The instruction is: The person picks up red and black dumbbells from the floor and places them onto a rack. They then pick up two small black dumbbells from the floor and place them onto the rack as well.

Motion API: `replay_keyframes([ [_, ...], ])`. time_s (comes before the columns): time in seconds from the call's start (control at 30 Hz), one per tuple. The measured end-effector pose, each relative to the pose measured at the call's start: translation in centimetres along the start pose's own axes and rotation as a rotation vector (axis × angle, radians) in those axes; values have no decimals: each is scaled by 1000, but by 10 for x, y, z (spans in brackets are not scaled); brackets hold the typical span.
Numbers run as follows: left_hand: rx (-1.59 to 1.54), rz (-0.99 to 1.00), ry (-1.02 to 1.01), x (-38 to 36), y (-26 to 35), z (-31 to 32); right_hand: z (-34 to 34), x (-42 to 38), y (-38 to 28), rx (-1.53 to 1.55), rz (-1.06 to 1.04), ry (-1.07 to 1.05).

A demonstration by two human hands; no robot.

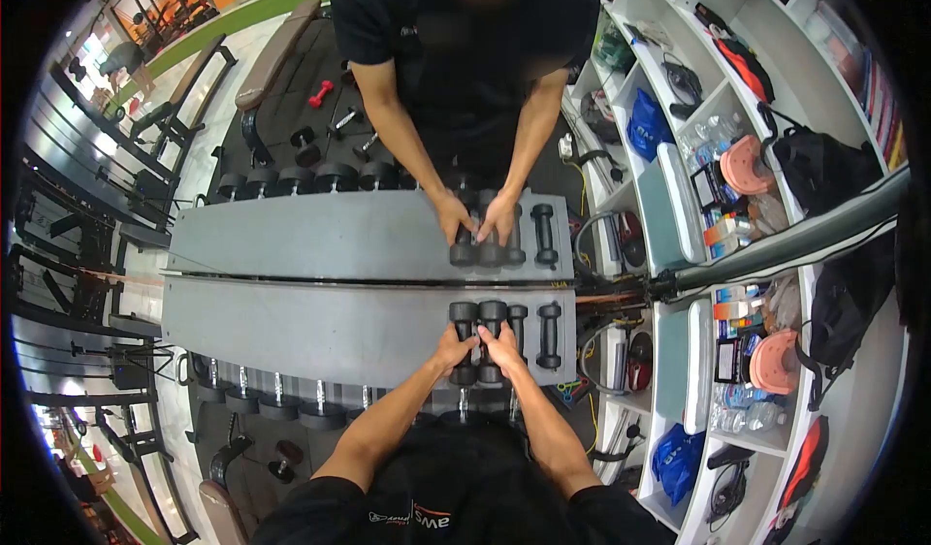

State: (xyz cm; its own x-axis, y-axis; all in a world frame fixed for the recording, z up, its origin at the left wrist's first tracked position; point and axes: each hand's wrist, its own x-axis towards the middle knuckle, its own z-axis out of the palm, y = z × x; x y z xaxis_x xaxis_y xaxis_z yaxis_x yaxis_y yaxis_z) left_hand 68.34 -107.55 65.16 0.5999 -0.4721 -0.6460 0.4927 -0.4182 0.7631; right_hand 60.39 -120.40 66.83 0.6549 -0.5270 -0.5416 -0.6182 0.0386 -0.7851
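My left hand (453, 348) is closed around the handle of a black dumbbell (464, 310) on the grey shelf top (320, 327). Right beside it, my right hand (498, 347) wraps a second black dumbbell (493, 309). Both dumbbells lie parallel, pointing away from me, with their heads nearly touching. The undersides of my fingers are hidden. Just right of my right hand lies a thinner dumbbell (518, 314), and farther right a separate dumbbell (549, 336) rests near the shelf's end.
A mirror behind the shelf repeats my arms and the dumbbells. Larger dumbbells (322, 411) line a rack below the shelf's near edge. At right stand white cubbies (669, 370) with a blue bag (679, 463), bottles (752, 416) and a pink object (774, 363). A bench (225, 511) is lower left.
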Motion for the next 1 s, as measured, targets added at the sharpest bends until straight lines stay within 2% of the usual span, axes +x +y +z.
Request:
replay_keyframes([
  [0.1, 22, -28, 27, -3, 11, 1, 9, 16, 24, -61, -30, 60],
  [0.17, 49, -26, 23, 18, -13, 0, 14, 27, 42, -90, -96, 76],
  [0.23, 51, 0, 41, 14, -6, 0, 2, 7, 9, -79, -103, 6],
  [0.3, 52, -5, 32, 22, -13, -2, -2, 8, 3, -160, -104, -33],
  [0.37, -40, -80, 2, 20, -5, -4, -3, 8, -4, -348, -14, -14],
  [0.43, -43, -124, -4, 27, -10, -5, -3, 12, -7, -436, -8, -32],
  [0.47, 154, -132, 81, 30, -10, -3, -3, 13, -9, -483, 10, -52],
  [0.57, 372, -192, 121, 24, 6, 0, -6, 2, -29, -641, 6, -64],
  [0.6, 566, -151, 74, -9, 40, -5, -8, 1, -35, -680, -13, -76],
  [0.7, 812, -102, -39, 7, 34, -11, -11, -2, -38, -771, -54, -97],
  [0.9, 717, -78, 18, -12, 31, -13, -16, -8, -33, -858, -139, -28],
  [0.97, 755, 9, 49, -8, 15, -15, -32, -22, -39, -810, -130, 29],
  [1.0, 772, 54, 66, -6, 11, -16, -37, -28, -32, -644, -167, 214],
])
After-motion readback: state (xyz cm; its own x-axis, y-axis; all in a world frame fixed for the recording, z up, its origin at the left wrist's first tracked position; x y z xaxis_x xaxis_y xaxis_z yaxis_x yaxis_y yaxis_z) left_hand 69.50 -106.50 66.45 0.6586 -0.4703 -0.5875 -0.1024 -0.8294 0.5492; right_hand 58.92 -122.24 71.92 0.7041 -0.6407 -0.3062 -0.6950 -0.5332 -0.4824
